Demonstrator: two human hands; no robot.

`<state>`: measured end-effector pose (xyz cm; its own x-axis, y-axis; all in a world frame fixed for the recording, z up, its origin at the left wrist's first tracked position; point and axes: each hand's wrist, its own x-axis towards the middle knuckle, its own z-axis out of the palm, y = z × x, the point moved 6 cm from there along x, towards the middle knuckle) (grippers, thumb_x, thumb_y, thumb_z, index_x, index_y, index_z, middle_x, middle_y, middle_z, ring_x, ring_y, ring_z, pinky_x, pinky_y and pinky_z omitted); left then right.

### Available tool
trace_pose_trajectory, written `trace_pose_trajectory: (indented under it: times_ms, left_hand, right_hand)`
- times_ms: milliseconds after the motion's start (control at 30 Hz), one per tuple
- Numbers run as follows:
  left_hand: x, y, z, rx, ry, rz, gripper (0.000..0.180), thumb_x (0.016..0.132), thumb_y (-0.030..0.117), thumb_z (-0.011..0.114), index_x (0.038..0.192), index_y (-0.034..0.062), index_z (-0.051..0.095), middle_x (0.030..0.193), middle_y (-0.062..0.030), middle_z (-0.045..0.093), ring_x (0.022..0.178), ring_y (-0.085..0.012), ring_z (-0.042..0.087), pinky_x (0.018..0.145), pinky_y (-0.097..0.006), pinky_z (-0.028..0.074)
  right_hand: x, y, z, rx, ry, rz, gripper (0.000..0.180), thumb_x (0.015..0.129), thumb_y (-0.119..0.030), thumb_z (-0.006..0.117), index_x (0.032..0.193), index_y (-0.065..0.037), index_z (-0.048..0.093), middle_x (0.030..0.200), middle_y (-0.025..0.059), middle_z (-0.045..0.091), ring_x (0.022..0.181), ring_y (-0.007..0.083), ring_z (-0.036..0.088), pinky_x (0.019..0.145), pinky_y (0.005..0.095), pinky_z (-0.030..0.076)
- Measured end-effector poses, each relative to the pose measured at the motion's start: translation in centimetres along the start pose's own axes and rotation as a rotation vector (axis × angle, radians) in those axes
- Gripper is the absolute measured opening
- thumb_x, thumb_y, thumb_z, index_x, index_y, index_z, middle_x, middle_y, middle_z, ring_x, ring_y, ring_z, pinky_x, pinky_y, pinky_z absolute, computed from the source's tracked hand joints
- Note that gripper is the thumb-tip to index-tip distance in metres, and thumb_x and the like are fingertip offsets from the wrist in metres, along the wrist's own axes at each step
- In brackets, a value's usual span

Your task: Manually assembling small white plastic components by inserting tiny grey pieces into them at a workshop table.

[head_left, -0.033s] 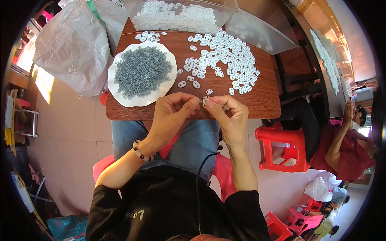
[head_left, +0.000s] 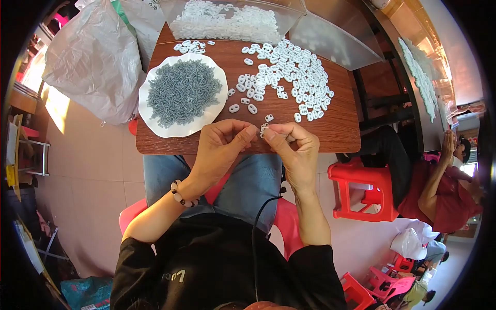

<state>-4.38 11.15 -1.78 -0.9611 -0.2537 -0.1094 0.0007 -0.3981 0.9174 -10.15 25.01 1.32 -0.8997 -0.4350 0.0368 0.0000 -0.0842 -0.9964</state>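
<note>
At the table's near edge, my right hand (head_left: pixel 295 149) pinches a small white plastic piece with holes (head_left: pixel 263 131) between thumb and forefinger. My left hand (head_left: pixel 223 150) is closed in a pinch just left of it, fingertips nearly touching the piece; whatever it grips is too small to make out. Beyond my left hand stands a white scalloped plate (head_left: pixel 145 114) heaped with short grey pin-like parts (head_left: pixel 183 93). One loose white piece (head_left: pixel 268 118) lies just past my right fingertips. Farther off spread many white oval two-holed pieces (head_left: pixel 310 77).
A clear plastic box (head_left: pixel 225 26) of white pieces stands at the table's far side. Large white sacks (head_left: pixel 95 62) are at the left. To the right are a red stool (head_left: pixel 361 188) and a seated person in dark red (head_left: pixel 439 199). A black cable (head_left: pixel 254 243) hangs down my front.
</note>
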Motion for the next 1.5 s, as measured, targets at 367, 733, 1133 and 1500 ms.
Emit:
trace_pose_trajectory:
  times_ms: [367,733,1133,1500]
  left_hand:
    - [-0.2,-0.1,-0.3,0.014,-0.002,0.013,0.019,0.09,0.015,0.065,0.093,-0.0038,0.067,0.078,-0.0028,0.066,0.07,-0.0038,0.057,0.063,-0.018,0.045]
    - [-0.2,0.2,-0.5,0.101,0.025,0.064,0.014,0.088,0.01,0.066,0.09,-0.0045,0.067,0.074,-0.0037,0.066,0.066,-0.0038,0.057,0.057,-0.018,0.045]
    - [-0.2,0.0,-0.8,0.114,0.025,0.049,0.016,0.09,0.011,0.064,0.092,-0.0051,0.067,0.078,-0.006,0.068,0.064,-0.0041,0.058,0.057,-0.018,0.046]
    - [-0.1,-1.1,-1.5,0.097,0.037,-0.086,0.021,0.091,0.014,0.055,0.099,-0.0014,0.067,0.086,-0.0049,0.066,0.066,-0.0037,0.052,0.061,-0.019,0.043]
  right_hand:
    - [-0.2,0.0,0.6,-0.066,0.05,0.006,0.009,0.084,-0.004,0.068,0.09,0.002,0.069,0.075,0.0,0.065,0.065,0.0009,0.051,0.058,0.0155,0.037]
    - [-0.7,0.1,0.7,-0.144,0.073,-0.018,0.009,0.083,-0.002,0.069,0.09,0.003,0.069,0.077,0.0009,0.066,0.066,0.0013,0.052,0.06,0.0157,0.039]
    - [-0.4,1.2,0.8,-0.024,0.06,0.057,0.01,0.083,-0.004,0.07,0.091,0.002,0.07,0.078,0.0034,0.068,0.068,0.0031,0.058,0.062,0.0163,0.043]
    - [-0.4,1.1,-0.6,-0.081,0.125,0.04,0.011,0.083,-0.006,0.07,0.091,0.002,0.07,0.074,0.0037,0.068,0.063,0.0032,0.056,0.058,0.0164,0.041]
